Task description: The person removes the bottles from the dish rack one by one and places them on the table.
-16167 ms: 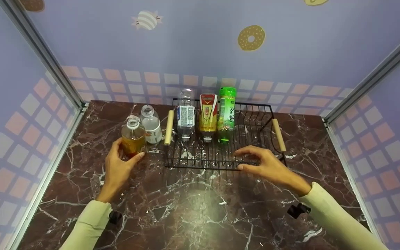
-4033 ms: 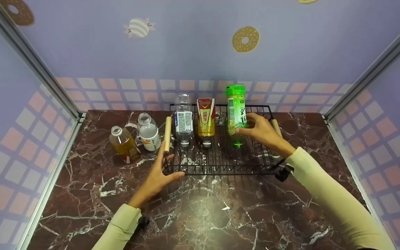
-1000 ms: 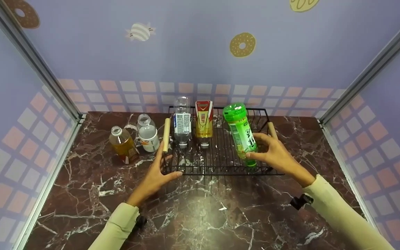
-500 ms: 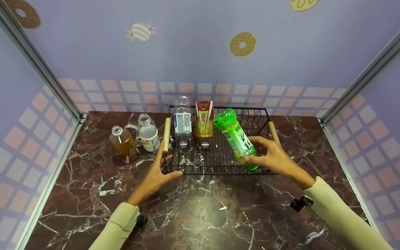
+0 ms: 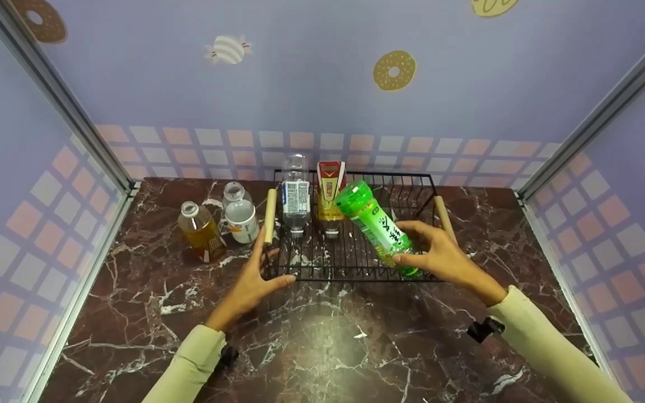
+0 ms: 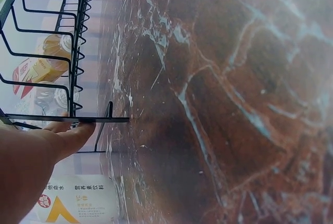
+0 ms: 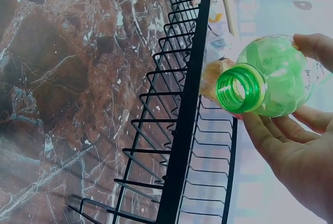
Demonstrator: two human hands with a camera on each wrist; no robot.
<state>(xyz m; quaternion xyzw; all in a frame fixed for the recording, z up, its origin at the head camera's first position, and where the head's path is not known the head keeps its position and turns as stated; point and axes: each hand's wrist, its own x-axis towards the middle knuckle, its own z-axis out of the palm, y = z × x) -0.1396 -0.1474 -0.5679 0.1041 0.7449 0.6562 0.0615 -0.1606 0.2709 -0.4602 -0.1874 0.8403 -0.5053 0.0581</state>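
Note:
My right hand (image 5: 440, 252) grips a green plastic bottle (image 5: 381, 226) between thumb and fingers, above the right part of a black wire rack (image 5: 356, 274). The bottle is tilted, its base up to the left; the uncapped neck (image 7: 240, 89) shows in the right wrist view. My left hand (image 5: 252, 288) holds the rack's front left corner, below a wooden handle (image 5: 270, 215), its thumb by the front rail. Inside the rack a clear bottle with a white label (image 5: 297, 196) and a yellow-and-red bottle (image 5: 331, 190) stand neck down, side by side.
Left of the rack, an open bottle with an amber label (image 5: 202, 232) and an open clear bottle with a white label (image 5: 241, 215) stand upright on the marbled table (image 5: 322, 347). Another wooden handle (image 5: 445, 218) is at the rack's right. Patterned walls (image 5: 322, 101) enclose three sides.
The green bottle's base has swung left and towards me in the last second. Previously it stood in the rack and was lifted rightwards. My left hand has left the amber-labelled bottle for the rack.

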